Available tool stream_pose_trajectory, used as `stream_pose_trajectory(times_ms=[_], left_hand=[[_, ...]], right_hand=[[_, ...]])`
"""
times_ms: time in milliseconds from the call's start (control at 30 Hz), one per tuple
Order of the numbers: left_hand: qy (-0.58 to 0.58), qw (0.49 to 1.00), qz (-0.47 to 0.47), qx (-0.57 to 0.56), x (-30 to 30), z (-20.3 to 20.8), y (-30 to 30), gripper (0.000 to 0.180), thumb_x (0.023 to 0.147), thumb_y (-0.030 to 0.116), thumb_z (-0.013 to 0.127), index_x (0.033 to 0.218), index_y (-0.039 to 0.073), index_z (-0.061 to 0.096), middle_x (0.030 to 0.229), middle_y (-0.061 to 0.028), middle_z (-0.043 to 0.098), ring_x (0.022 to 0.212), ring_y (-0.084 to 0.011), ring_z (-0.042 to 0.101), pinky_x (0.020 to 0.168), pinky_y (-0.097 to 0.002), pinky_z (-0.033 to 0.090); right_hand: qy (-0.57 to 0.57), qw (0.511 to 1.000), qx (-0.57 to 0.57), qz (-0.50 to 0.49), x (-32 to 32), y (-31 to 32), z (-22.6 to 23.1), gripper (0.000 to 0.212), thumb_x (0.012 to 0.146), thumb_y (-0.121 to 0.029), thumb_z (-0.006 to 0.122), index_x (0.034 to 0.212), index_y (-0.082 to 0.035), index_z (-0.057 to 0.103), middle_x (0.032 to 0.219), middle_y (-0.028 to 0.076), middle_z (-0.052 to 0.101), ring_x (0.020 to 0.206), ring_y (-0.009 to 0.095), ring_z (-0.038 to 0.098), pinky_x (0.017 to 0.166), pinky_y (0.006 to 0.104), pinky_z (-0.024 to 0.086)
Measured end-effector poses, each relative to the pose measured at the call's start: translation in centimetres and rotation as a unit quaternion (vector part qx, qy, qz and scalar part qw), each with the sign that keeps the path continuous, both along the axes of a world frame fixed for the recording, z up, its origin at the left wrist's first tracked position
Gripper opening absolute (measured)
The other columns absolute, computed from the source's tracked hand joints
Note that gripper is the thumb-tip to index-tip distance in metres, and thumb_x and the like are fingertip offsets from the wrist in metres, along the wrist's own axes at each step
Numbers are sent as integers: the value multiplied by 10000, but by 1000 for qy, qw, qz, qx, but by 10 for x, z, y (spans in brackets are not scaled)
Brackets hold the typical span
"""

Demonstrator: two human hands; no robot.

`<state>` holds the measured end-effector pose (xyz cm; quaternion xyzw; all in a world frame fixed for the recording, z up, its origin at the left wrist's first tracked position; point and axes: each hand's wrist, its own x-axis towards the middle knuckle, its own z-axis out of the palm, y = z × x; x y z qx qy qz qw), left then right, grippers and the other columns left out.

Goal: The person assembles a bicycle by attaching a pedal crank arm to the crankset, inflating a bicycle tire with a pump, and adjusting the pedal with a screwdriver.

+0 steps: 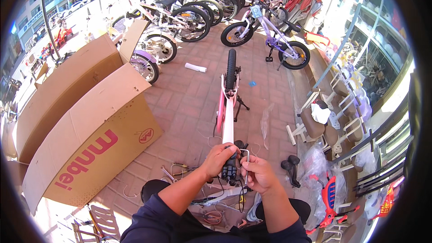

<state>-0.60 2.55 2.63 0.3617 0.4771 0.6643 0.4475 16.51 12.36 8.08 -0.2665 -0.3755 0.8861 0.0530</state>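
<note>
Head view: we find a pink-and-white bicycle [228,123] on the brick paving [180,108], directly before the person, partly assembled in our judgement. Its far wheel [231,69] is mounted and a black kickstand [243,103] is fitted beside it; we count these items done. We make out no saddle on the frame.

Work appears to be at the near end. The left hand [218,159] is closed about a black fitting [229,172] there; the right hand [258,174] pinches an L-shaped hex key [248,155] just beside it. We judge fastening at this end unfinished, as the key is out and in use. Whether its tip is seated in a bolt we cannot tell, the fingers being in the way.

Loose black parts [292,166] lie on the paving to the right, unfitted; whether they belong to this machine is not established. A complete purple bicycle [274,36] stands beyond.
</note>
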Motion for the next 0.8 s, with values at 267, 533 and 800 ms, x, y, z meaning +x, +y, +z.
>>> stream_pose_trajectory(times_ms=[267,533,800], left_hand=[[21,999,40,17,3,4,1,281,998,274,536,1048,20,646,927,-34,656,824,-102,583,765,-263,482],[-39,998,24,-32,-1,12,-4,267,948,299,583,982,43,651,885,16,620,786,-57,508,695,-236,419],[45,996,79,-17,-1,17,-18,449,936,391,549,964,-44,659,911,-100,655,818,-151,608,754,-285,475]], right_hand=[[-142,933,234,-233,34,34,-93,85,961,-127,594,980,-57,551,753,93,663,520,129,628,422,261,516],[-482,836,250,-76,144,51,-340,71,855,-98,630,784,-99,628,672,61,619,530,217,599,421,372,462],[-630,646,336,269,146,-6,-405,122,750,-260,717,748,-158,783,853,97,753,830,298,744,668,441,578]])
